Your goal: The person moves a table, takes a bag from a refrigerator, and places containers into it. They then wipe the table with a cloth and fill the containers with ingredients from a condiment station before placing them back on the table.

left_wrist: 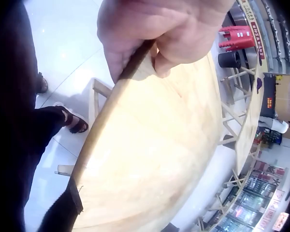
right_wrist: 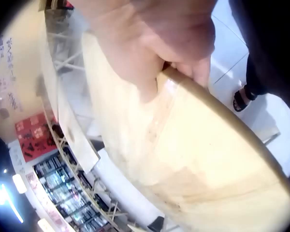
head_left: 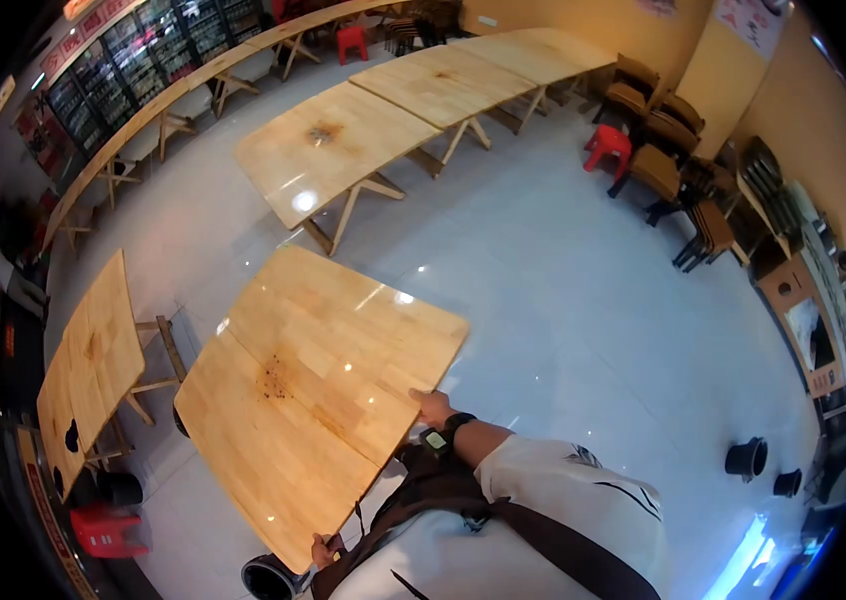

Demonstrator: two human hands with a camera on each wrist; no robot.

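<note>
A light wooden table (head_left: 293, 360) with rounded corners and dark specks near its middle spreads out in front of the person. The left hand (head_left: 324, 550) grips its near edge at the lower corner; in the left wrist view this hand (left_wrist: 159, 34) has its thumb on the top and its fingers curled beneath. Farther right along the same edge, the right hand (head_left: 431, 406) holds on close to the other corner. From the right wrist, that hand (right_wrist: 159, 43) shows its thumb on the top face and fingers wrapped under the edge. Wooden legs (left_wrist: 97, 99) show below the tabletop.
A row of wooden tables (head_left: 343, 140) stands ahead, and another table (head_left: 93, 360) is at the left. Black bins (head_left: 268, 578) and a red stool (head_left: 108, 530) sit near the lower left. Stacked chairs (head_left: 658, 165) line the right wall. Someone in white (head_left: 8, 275) is at the far left.
</note>
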